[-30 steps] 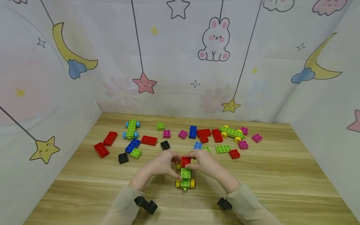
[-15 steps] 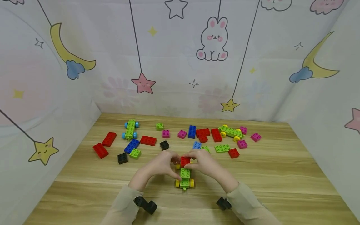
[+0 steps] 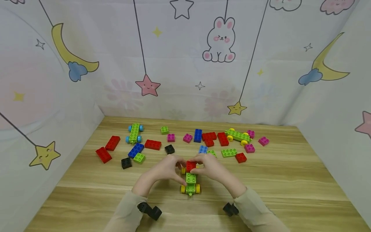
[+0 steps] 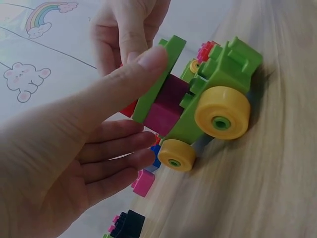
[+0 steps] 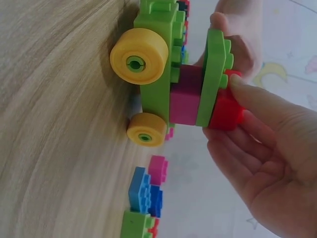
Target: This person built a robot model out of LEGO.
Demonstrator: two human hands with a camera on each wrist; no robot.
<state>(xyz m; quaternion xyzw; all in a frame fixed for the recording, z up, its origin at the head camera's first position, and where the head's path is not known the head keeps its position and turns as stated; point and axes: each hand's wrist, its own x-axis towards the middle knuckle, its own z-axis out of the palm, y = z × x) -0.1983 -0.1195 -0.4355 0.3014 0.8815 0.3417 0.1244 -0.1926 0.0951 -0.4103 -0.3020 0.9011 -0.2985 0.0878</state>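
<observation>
A toy car (image 3: 190,188) built of bricks stands on the table, with a green base and yellow wheels (image 4: 223,113). On that base is a magenta brick (image 5: 186,96), topped by a flat green brick (image 5: 212,74). A red brick (image 3: 190,166) sits on the flat brick's far end. My right hand (image 3: 213,167) pinches the red brick between thumb and fingers. My left hand (image 3: 168,169) holds the car from the left, thumb (image 4: 153,59) against the flat green brick and fingers around its far side. Its exact finger contact is partly hidden.
Behind the hands lie loose bricks, including a black brick (image 3: 169,149), a blue brick (image 3: 198,135) and a red brick (image 3: 152,144). A blue-wheeled green base (image 3: 134,133) stands back left; a yellow-wheeled green base (image 3: 238,135) stands back right. Printed cloth (image 3: 179,64) walls the table.
Both hands keep their hold around the car and red brick, almost still. The head view has shifted very slightly.
</observation>
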